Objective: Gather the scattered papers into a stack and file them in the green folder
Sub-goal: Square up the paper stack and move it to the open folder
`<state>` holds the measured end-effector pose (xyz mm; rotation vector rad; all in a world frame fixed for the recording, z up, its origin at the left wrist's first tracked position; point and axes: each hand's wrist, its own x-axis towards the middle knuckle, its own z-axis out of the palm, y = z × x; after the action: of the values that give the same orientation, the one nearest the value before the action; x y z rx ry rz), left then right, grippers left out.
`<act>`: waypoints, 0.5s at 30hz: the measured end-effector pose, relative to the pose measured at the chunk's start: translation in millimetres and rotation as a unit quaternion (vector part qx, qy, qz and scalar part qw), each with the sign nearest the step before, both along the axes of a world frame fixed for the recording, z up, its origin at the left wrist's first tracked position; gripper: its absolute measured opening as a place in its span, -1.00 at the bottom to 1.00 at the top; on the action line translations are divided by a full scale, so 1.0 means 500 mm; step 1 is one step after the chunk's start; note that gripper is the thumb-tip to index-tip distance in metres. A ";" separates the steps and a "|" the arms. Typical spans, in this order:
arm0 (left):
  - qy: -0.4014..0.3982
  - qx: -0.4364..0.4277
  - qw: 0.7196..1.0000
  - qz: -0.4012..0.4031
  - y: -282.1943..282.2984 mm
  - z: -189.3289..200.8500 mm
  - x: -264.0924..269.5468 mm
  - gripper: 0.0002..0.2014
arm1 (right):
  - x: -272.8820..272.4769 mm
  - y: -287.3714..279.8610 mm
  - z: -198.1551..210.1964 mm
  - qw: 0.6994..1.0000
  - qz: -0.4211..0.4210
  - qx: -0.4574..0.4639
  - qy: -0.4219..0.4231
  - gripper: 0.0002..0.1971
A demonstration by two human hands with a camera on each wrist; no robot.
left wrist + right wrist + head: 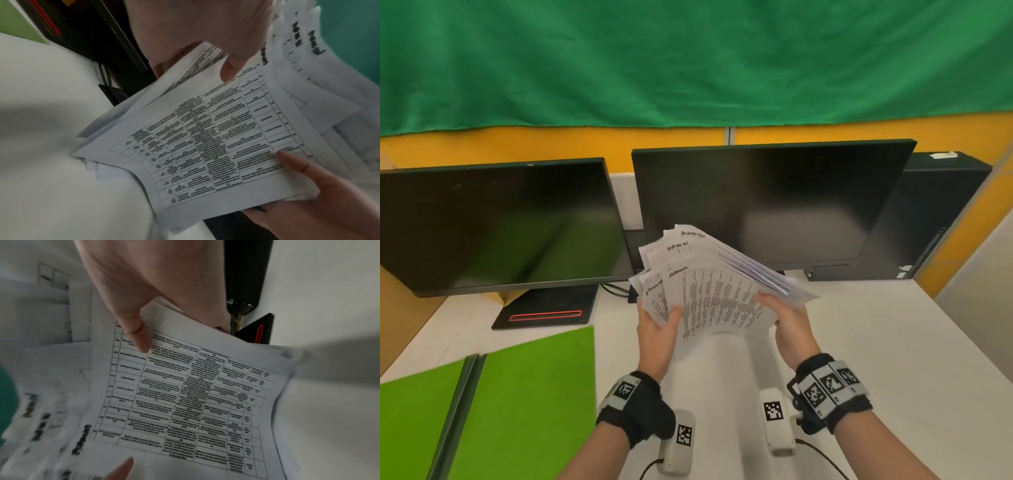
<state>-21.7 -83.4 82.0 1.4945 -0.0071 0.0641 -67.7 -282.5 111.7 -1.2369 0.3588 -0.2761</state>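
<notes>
A loose, fanned stack of printed papers [715,291] with tables and handwritten headings is held up above the white table [876,342], tilted toward me. My left hand [664,318] grips its lower left edge, thumb on the top sheet. My right hand [780,308] grips the right edge, also thumb on top. In the left wrist view the papers [205,138] fill the frame, with my left thumb [230,69] on the sheet and my right hand [308,186] at the lower right. The right wrist view shows the same papers [185,402]. The green folder [524,394] lies open at the lower left.
Two dark monitors [496,226] [767,202] stand behind the papers, the left one on a black base with a red line [544,313]. A black computer case [935,219] sits at the back right. Cables [616,289] run between the monitors.
</notes>
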 end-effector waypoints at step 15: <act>-0.067 0.001 0.998 -0.021 0.016 0.051 0.022 -0.64 | -0.007 -0.014 0.003 1.000 -0.001 -0.005 -0.018 -0.64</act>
<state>-10.5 -75.2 107.4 1.4893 -0.1456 0.1307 -71.3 -289.8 113.2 -1.2409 0.3282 -0.3014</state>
